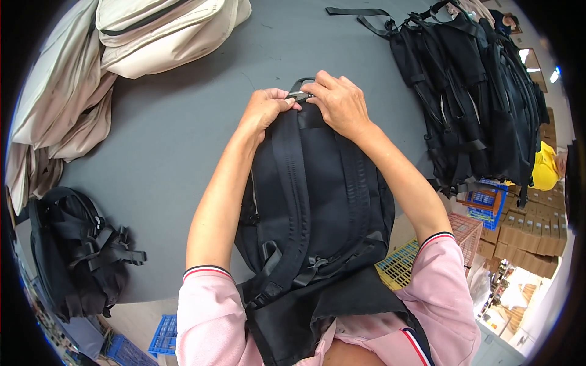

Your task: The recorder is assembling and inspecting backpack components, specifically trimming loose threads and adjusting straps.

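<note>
A black backpack (326,177) stands or leans against the grey table edge in front of me, its shoulder straps facing me. At its top, my left hand (266,110) is closed in a pinch at the base of the carry handle (302,81). My right hand (342,104) is closed beside it, fingers bent over the backpack's top edge. Between the two sets of fingertips shows a small metallic tool (298,96), possibly thread snips; its far end disappears into my right fingers. The thread or fabric under the fingertips is too small to make out.
Beige bags (165,46) are piled at the far left of the grey table (183,140). Another black backpack (79,250) lies near left. Several black backpacks (470,91) stand together at the right. Below are plastic crates (400,262) and cardboard boxes (531,232).
</note>
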Action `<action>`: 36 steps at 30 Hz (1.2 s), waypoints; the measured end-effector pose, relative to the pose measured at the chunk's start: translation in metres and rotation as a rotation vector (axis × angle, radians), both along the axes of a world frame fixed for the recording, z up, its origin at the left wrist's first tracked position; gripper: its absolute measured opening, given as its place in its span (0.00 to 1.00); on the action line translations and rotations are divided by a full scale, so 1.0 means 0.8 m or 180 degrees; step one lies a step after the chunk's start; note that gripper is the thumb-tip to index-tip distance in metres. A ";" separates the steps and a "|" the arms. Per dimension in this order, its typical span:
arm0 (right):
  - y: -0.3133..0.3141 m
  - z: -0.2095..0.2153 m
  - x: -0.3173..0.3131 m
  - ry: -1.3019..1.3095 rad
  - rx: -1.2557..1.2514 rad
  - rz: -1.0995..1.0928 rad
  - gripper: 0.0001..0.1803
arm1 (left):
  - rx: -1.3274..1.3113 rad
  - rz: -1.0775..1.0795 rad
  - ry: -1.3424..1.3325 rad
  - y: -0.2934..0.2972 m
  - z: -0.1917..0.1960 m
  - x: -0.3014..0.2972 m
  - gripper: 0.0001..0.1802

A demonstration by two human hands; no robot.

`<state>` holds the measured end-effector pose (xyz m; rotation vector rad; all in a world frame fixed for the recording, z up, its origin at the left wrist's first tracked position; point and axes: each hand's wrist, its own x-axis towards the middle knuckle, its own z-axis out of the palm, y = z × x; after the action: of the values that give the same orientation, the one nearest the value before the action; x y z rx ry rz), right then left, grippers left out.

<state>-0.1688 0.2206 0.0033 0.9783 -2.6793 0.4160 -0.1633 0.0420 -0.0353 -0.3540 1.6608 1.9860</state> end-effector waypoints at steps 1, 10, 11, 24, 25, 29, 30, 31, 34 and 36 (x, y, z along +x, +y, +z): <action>0.000 0.000 0.002 0.0079 -0.0072 -0.0045 0.13 | -0.0032 0.0003 -0.0018 -0.001 0.001 0.000 0.06; 0.061 -0.038 -0.014 -0.2985 -0.2824 -0.1774 0.12 | -0.0566 -0.0904 0.0572 0.010 0.035 -0.038 0.24; 0.061 -0.042 -0.013 -0.3105 -0.2990 -0.1728 0.11 | -0.0782 -0.1247 0.0816 0.016 0.038 -0.047 0.26; 0.045 -0.056 -0.018 -0.3389 -0.2657 -0.1457 0.12 | -0.0206 -0.0949 0.0348 0.029 -0.021 -0.079 0.14; 0.048 -0.057 -0.018 -0.3395 -0.2653 -0.1455 0.12 | -0.0022 -0.0857 0.0172 0.031 -0.019 -0.078 0.14; 0.044 -0.048 -0.005 -0.3222 -0.2962 -0.1329 0.14 | -0.0147 -0.0694 0.0155 0.035 -0.014 -0.071 0.12; 0.040 -0.041 0.000 -0.2855 -0.2592 -0.1545 0.13 | -0.0203 -0.0676 0.0234 0.034 -0.014 -0.070 0.12; 0.037 -0.032 0.006 -0.2492 -0.2218 -0.1750 0.11 | -0.0259 -0.0659 0.0301 0.032 -0.015 -0.067 0.13; 0.036 0.003 0.015 -0.1393 -0.0975 -0.1360 0.10 | -0.0248 -0.0651 0.0464 0.028 -0.015 -0.070 0.14; 0.043 0.008 0.010 -0.1069 -0.0548 -0.1101 0.11 | -0.0227 -0.0625 0.0479 0.027 -0.014 -0.069 0.15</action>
<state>-0.1608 0.2550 0.0096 0.4116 -2.9644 0.7751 -0.2186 0.0640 -0.0464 -0.0640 1.7881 1.8498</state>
